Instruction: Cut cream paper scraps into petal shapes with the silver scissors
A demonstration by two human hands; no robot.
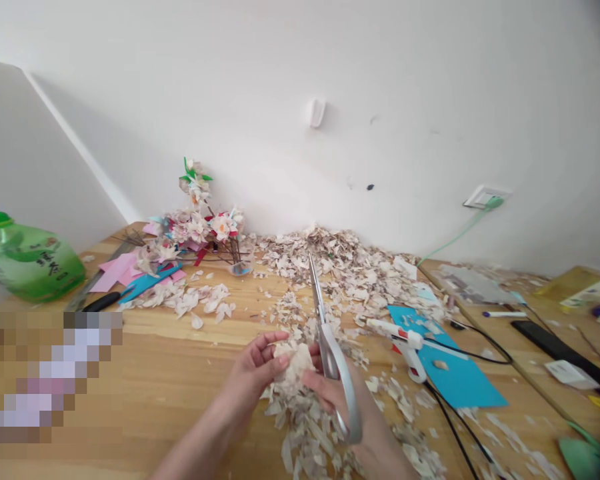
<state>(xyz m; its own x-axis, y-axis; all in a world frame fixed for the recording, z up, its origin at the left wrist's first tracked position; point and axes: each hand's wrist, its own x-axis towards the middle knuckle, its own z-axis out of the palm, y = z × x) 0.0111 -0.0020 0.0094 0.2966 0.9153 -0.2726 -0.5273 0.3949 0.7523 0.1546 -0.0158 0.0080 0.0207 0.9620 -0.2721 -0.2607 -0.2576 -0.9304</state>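
Nearest the camera, the right hand [340, 400] has its fingers through the grey handles of a pair of scissors [330, 347], closed around them. The blades are shut together and point up and away, towards the far wall, the tip rising well above both hands. Just left of the scissors, the left hand [260, 370] pinches a pale, crumpled piece of husk-like material [295, 363] between thumb and fingertips; the piece sits between the two hands, touching the right hand's fingers and lying against the lower part of the blades rather than between them. Under and around both hands lies a heap of pale scraps [305, 427] on the wooden table [180, 373].

To the right, a white glue gun [405, 340] rests on a blue sheet [455, 373], with its black cord [455, 427] running near and right. Farther right lie a pen [505, 314] and a dark flat strip [560, 350].

To the left, a blurred patch covers part of the table edge. Beyond it stands a green plastic bottle [27, 260], and pink paper [120, 270] lies near it.

Farther back, a larger drift of scraps [340, 260] is piled against the white wall, and left of it stands a cluster of handmade flowers [200, 223].
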